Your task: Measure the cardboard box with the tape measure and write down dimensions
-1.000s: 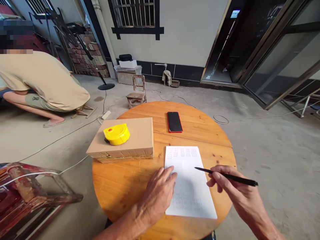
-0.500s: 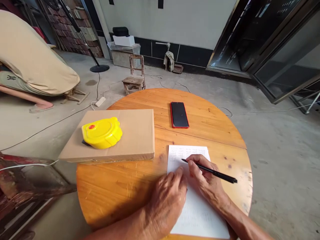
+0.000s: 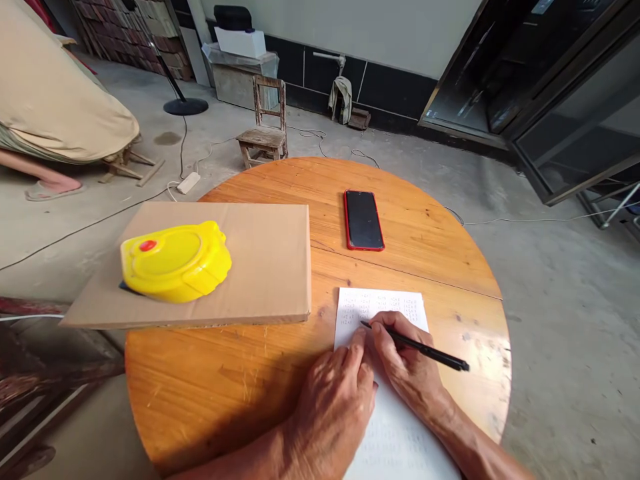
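Observation:
A black pen (image 3: 430,351) is pinched in my right hand (image 3: 407,357), its tip on a white sheet of paper (image 3: 387,297). Rows of small handwritten characters fill the sheet's top, and fainter rows show near its lower end. My left hand (image 3: 340,393) lies over the paper's left edge, palm down, index finger stretched toward the pen tip. Its other fingers are slightly bent, with nothing in them. Beyond the hands lies a phone (image 3: 363,220) in a red case, screen dark.
The round wooden table (image 3: 230,387) bears a flat cardboard box (image 3: 270,267) on the left, with a yellow tape-measure-shaped case (image 3: 175,260) on top. Behind the table stand a small wooden chair (image 3: 265,137) and a fan-like stand's base (image 3: 186,107). A person's foot (image 3: 55,187) shows at left.
My view has tilted down and come slightly closer to the table. The pen tip has shifted a little on the paper, still held in my right hand. My left hand remains on the sheet.

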A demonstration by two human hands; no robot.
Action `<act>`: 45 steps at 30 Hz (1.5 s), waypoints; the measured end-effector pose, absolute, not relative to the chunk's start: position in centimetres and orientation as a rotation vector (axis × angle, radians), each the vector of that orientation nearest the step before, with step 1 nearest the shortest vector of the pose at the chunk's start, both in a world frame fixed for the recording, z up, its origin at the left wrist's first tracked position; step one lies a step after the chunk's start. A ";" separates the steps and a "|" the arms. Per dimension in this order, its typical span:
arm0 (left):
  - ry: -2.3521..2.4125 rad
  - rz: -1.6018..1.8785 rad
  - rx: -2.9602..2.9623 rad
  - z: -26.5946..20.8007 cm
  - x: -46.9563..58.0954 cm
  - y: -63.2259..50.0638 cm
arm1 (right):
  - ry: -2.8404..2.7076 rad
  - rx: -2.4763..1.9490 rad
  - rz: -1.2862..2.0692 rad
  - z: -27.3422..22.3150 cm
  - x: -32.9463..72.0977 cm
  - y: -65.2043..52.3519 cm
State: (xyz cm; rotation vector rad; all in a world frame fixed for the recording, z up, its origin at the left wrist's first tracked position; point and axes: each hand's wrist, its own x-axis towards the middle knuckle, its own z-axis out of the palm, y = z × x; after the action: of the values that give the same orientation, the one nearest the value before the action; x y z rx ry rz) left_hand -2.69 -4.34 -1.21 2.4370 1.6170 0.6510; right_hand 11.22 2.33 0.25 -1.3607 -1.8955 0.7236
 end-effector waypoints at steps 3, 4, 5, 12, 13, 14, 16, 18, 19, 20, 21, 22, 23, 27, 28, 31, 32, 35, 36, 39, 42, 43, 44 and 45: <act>1.616 0.667 2.429 -1.1 -2.7 -4.2 | -1.902 -1.362 0.715 0.3 11.1 2.4; 1.614 0.672 2.428 -1.1 -2.6 -4.2 | -1.900 -1.364 0.710 0.3 11.1 2.4; 1.612 0.677 2.426 -1.1 -2.6 -4.2 | -1.898 -1.366 0.708 0.3 11.1 2.4; 1.618 0.659 2.433 -1.4 -2.6 -4.4 | -1.889 -1.374 0.745 0.3 11.0 2.3; 1.616 0.654 2.434 -1.5 -2.6 -4.5 | -1.887 -1.376 0.752 0.3 11.0 2.3; 1.616 0.652 2.436 -1.5 -2.6 -4.5 | -1.886 -1.383 0.759 0.3 11.1 2.3; 1.623 0.661 2.441 -1.5 -2.6 -4.5 | -1.881 -1.397 0.762 0.2 11.1 2.3; 1.633 0.681 2.446 -1.4 -2.6 -4.5 | -1.881 -1.399 0.756 0.2 11.1 2.3; 1.635 0.689 2.447 -1.4 -2.6 -4.5 | -1.882 -1.394 0.752 0.2 11.1 2.3; 1.636 0.691 2.447 -1.3 -2.6 -4.5 | -1.884 -1.390 0.749 0.1 11.1 2.3; 1.635 0.689 2.444 -1.3 -2.6 -4.4 | -1.886 -1.384 0.749 0.2 11.1 2.3; 1.633 0.684 2.441 -1.2 -2.6 -4.4 | -1.888 -1.379 0.749 0.2 11.1 2.3; 1.632 0.681 2.438 -1.2 -2.6 -4.4 | -1.889 -1.377 0.749 0.2 11.0 2.3; 1.628 0.684 2.428 -1.0 -2.5 -4.3 | -1.905 -1.377 0.736 0.5 10.9 2.3; 1.628 0.686 2.425 -1.0 -2.5 -4.3 | -1.909 -1.382 0.732 0.5 10.9 2.3; 1.632 0.683 2.421 -1.0 -2.5 -4.4 | -1.915 -1.387 0.723 0.5 10.9 2.3; 1.632 0.681 2.422 -1.0 -2.5 -4.5 | -1.916 -1.385 0.723 0.5 10.9 2.3; 1.635 0.679 2.419 -1.1 -2.5 -4.4 | -1.920 -1.376 0.741 0.4 11.0 2.3; 1.638 0.677 2.417 -1.2 -2.5 -4.4 | -1.922 -1.373 0.748 0.4 11.0 2.3; 1.641 0.667 2.413 -1.2 -2.5 -4.3 | -1.921 -1.379 0.762 0.5 10.9 2.3; 1.637 0.670 2.405 -1.2 -2.5 -4.4 | -1.911 -1.385 0.772 0.7 10.9 2.4; 1.636 0.675 2.403 -1.2 -2.5 -4.4 | -1.908 -1.383 0.775 0.7 10.9 2.4; 1.634 0.681 2.403 -1.2 -2.5 -4.4 | -1.903 -1.380 0.774 0.7 10.9 2.3; 1.633 0.687 2.406 -1.2 -2.5 -4.4 | -1.894 -1.377 0.771 0.7 11.0 2.3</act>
State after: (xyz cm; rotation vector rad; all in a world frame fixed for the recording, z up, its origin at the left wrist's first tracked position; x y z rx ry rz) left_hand -2.51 -4.43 -1.15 2.4057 1.6331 0.6872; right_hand 10.97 2.34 0.68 -1.3771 -1.8936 0.7714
